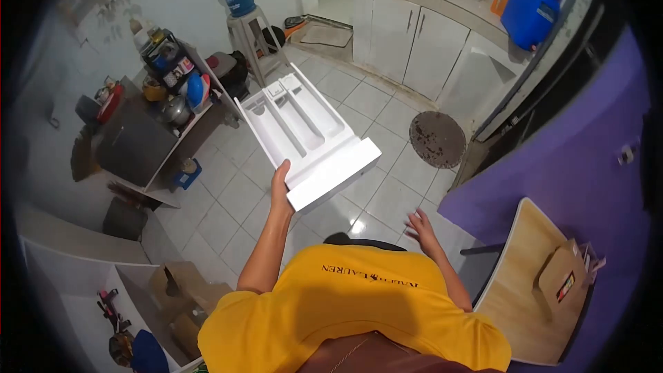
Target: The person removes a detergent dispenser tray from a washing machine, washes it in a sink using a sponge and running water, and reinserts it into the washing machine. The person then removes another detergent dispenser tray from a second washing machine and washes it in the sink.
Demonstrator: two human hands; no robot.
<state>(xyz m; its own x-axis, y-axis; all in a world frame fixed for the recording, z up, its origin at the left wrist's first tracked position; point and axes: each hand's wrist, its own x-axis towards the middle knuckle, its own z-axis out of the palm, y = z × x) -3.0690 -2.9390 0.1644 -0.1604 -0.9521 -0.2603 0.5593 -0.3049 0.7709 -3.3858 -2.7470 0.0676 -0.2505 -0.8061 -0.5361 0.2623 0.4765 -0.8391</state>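
A white detergent drawer [335, 176], the pull-out kind from a washing machine, is held up in front of me. Its long compartments face upward, and its broad front panel is turned toward me. My left hand [280, 190] grips it at the near left corner, thumb on top by the panel's edge. The fingers underneath are hidden. Lower on the right, my right hand [423, 231] hangs apart from the drawer with its fingers spread and nothing in them.
A stool [255, 38] carries a blue water jug [239, 0]. Cluttered shelving stands left. A dark round mat [438, 139] lies on the tiled floor before white cabinets [394, 34]. To the right is a wooden table [514, 283] with cardboard; a blue container [530, 12] sits on the counter.
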